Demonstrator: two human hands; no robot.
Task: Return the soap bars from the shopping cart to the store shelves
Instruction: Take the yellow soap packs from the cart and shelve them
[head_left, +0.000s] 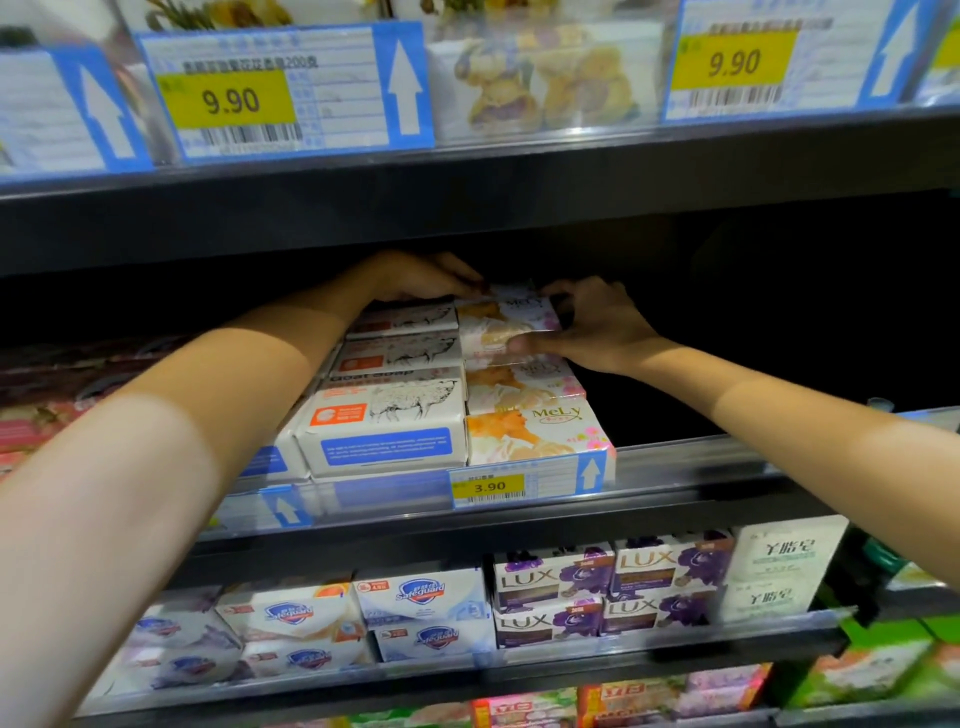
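Note:
Both my arms reach deep into the middle shelf (675, 467). My right hand (597, 327) pinches a white-and-orange MeLy soap bar (506, 322) lying at the back of the MeLy row, thumb on its front edge, fingers over its far side. My left hand (421, 278) rests on the far left corner of that same bar, fingers laid flat over it. Two more MeLy bars (535, 431) lie in front of it. A row of Goat Soap boxes (384, 415) runs alongside on the left. The shopping cart is out of sight.
The shelf space right of the MeLy row (727, 364) is dark and bare. A 3.90 price tag (488, 486) sits on the shelf lip. Safeguard (421, 597) and Lux (597, 587) soaps fill the shelf below. The upper shelf edge (467, 208) hangs just above my hands.

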